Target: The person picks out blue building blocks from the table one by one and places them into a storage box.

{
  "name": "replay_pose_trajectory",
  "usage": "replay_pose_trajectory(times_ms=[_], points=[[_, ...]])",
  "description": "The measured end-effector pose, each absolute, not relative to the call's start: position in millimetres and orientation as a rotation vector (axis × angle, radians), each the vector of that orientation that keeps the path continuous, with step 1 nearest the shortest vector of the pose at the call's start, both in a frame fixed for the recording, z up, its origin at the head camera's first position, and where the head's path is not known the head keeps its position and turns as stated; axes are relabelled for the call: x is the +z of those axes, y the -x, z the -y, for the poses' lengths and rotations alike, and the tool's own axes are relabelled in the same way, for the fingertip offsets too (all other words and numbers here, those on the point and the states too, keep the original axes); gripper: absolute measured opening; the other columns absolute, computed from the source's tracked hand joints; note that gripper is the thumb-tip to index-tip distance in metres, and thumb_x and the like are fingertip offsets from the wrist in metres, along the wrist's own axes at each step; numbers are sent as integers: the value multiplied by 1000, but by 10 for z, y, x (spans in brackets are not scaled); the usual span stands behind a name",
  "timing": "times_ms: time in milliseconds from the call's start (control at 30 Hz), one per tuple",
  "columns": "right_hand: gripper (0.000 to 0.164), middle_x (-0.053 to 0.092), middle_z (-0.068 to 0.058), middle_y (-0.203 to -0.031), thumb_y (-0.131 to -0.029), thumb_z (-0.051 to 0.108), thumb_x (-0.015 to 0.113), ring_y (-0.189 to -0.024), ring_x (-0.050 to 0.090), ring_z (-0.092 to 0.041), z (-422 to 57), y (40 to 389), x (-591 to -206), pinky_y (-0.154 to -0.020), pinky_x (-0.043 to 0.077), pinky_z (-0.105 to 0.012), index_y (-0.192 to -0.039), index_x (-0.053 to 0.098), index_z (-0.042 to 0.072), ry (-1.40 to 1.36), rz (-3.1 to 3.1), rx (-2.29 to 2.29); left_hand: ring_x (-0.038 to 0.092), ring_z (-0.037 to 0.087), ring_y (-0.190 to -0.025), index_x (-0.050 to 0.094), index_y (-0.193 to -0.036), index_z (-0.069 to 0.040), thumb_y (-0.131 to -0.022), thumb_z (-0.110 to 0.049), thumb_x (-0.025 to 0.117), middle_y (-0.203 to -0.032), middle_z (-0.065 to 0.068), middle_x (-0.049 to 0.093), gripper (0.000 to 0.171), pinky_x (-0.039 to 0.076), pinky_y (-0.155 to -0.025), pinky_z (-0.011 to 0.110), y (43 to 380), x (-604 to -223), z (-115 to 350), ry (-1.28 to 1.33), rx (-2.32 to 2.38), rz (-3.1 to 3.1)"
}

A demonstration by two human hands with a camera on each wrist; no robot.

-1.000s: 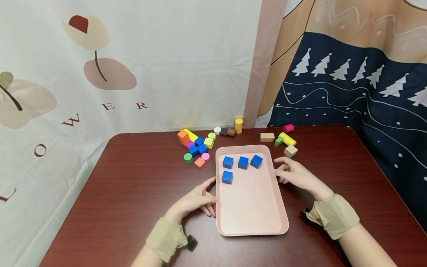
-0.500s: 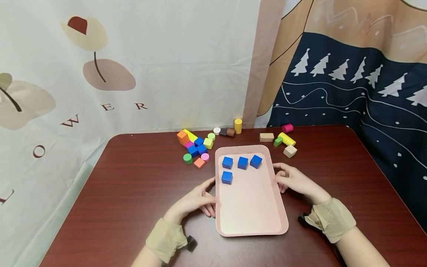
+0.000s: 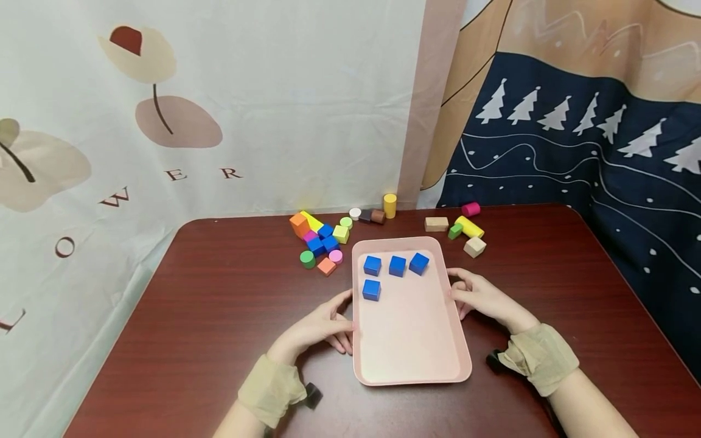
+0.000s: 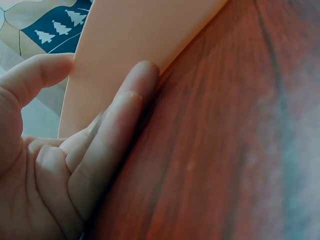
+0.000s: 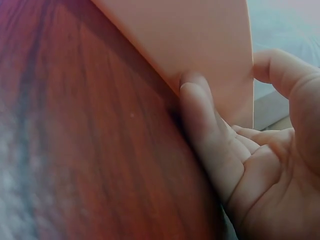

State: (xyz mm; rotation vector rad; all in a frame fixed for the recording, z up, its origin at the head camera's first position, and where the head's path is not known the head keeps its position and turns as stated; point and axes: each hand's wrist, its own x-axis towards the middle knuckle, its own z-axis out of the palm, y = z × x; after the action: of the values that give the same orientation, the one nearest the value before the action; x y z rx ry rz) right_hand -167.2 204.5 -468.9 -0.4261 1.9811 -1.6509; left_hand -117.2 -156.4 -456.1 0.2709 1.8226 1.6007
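Note:
A pink tray (image 3: pixel 413 337) lies on the table with its long sides between my two hands. At its left side my left hand (image 3: pixel 317 325) holds the edge, the thumb at the rim and the other fingers along the outer wall. My right hand (image 3: pixel 481 297) grips the opposite edge higher up in the same way. In both wrist views the thumb tip meets the rim and fingers press the tray's wall near the tabletop. Inside, three blue cubes (image 3: pixel 397 266) form a row at the far end, and another blue cube (image 3: pixel 371 290) sits below the left one.
Beyond the tray's far left corner lies a cluster of coloured blocks (image 3: pixel 316 246). A standing yellow cylinder (image 3: pixel 389 206) and small dark pieces (image 3: pixel 371 216) are at the back edge. Wooden blocks (image 3: pixel 474 247), a lying yellow cylinder (image 3: pixel 469 227) and a magenta cylinder (image 3: pixel 470 209) lie at back right.
My right hand has shifted slightly down and drawn its fingers in against the tray's right edge. The left hand, tray and cubes stay in place.

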Motion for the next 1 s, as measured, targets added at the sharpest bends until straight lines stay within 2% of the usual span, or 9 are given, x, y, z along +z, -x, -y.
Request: replay_pose_trajectory(times_ms=[167,367,667,833,1000], points=[[55,59,-17,-83,-90,4,49,-58,59,-23,-2044,1685,-4696,-58,55,-41,-136,20,-6,409,-1956,-1670,63,36,-65,11,-146,-14,-91,-17,59,-81,18,65,73,55,-57,39,1220,-4509,1599,-281,1545,-1862],[55,58,-17,-83,-90,3,49,-58,59,-22,-2043,1685,-4688,-57,55,-40,-136,20,-6,402,-1949,-1683,62,39,-67,14,-145,-11,-91,-16,58,-88,22,63,70,54,-63,47,1349,-4317,1708,-308,1473,-2005],[59,58,-18,-84,-91,5,50,-58,59,-21,-2037,1676,-4671,-57,55,-39,-137,17,-7,394,-1937,-1682,63,30,-68,30,-141,-12,-89,-21,61,-85,15,64,62,54,-66,41,1593,-3923,1857,-203,1357,-2372],[59,58,-17,-84,-91,6,51,-58,59,-22,-2038,1670,-4679,-57,55,-39,-138,16,-7,377,-1933,-1682,61,32,-68,36,-139,-11,-88,-19,62,-84,16,63,58,54,-64,40,1721,-3809,1888,-205,1266,-2601],[60,58,-17,-84,-91,6,51,-58,59,-21,-2040,1667,-4693,-57,55,-38,-138,16,-6,375,-1928,-1686,58,24,-70,44,-133,-10,-85,-21,65,-86,8,62,54,52,-62,32,1838,-3793,1880,-180,1123,-2865]])
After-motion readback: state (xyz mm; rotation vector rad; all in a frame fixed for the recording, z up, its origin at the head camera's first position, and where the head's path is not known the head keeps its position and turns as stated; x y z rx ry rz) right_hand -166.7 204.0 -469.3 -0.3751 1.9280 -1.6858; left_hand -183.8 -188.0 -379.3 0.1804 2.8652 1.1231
